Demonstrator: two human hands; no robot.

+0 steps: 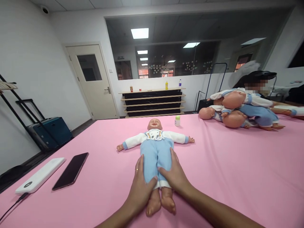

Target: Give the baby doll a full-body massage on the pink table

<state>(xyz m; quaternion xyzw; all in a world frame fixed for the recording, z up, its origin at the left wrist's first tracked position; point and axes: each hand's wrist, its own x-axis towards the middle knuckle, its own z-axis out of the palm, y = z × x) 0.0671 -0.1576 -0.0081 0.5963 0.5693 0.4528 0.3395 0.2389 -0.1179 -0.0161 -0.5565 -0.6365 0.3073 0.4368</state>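
Note:
A baby doll (155, 142) lies on its back on the pink-covered table (106, 202), head away from me and arms spread wide. It wears light blue trousers and a white top with an elephant face on the chest. My left hand (140, 180) holds the trouser leg on the left, thumb on top and fingers along the outer side. Around the other leg is my right hand (177, 172), its thumb resting near the inner seam. The doll's bare feet (161, 202) point toward me between my wrists. Beyond its head stands a small green-capped white bottle (177, 121).
To the left lie a dark phone (70, 171) and a white power bank (41, 174) with a cable. More dolls (234, 109) are piled at the right, beside a person in a dark cap (256, 77). A blue suitcase (51, 133) stands left of the table.

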